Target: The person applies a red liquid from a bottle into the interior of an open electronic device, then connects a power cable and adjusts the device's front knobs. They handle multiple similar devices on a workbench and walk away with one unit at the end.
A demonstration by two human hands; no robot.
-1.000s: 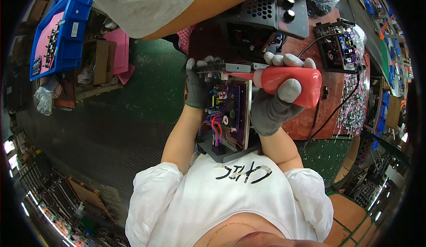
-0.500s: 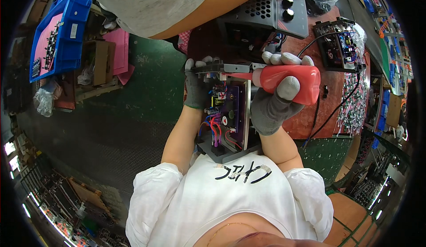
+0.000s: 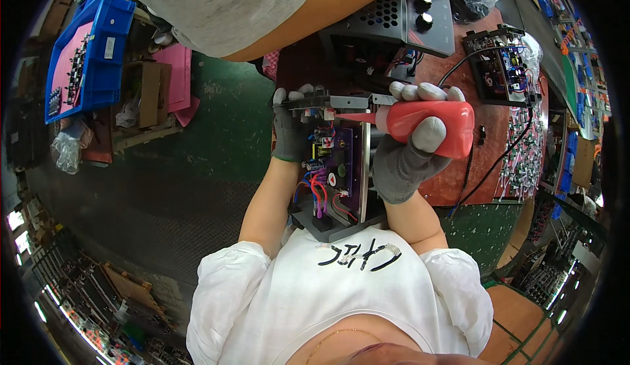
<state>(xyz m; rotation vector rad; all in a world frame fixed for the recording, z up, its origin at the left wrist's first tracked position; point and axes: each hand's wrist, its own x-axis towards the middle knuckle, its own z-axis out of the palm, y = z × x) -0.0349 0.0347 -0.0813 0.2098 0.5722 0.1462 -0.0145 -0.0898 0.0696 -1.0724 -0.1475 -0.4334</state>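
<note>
Right hand [image 3: 405, 168]: gloved in grey with pale fingertips, closed round the bottle, thumb pressing the near side and four fingertips showing along the far one.
Red bottle [image 3: 456, 123]: soft-looking, translucent and glossy, lying sideways in that grip above the open unit's right side, its long tapered nozzle [image 3: 356, 117] pointing left.
Nozzle tip: right by a small pale connector [image 3: 329, 113] under the unit's top bar; I can't tell whether they touch.
Left hand [image 3: 289, 132]: gloved alike, fingers curled over the left end of the unit's dark top part.
Open unit [image 3: 335, 232]: black base against the wearer's shirt front, a purple circuit board [image 3: 349, 158] standing beside a pale metal plate [image 3: 364, 174], with red and blue wires [image 3: 318, 184] bunched low and a yellow part higher up.
Reddish table [image 3: 443, 184]: beyond the hands, carrying a black housing [image 3: 377, 20] with hexagonal holes and two knobs, a second open unit [image 3: 495, 76] and a dark cable [image 3: 504, 158].
Co-worker's arm [image 3: 282, 27]: grey-sleeved, reaching across the top.
Blue crate [image 3: 105, 69]: off to the left, small black parts inside on pink lining.
</note>
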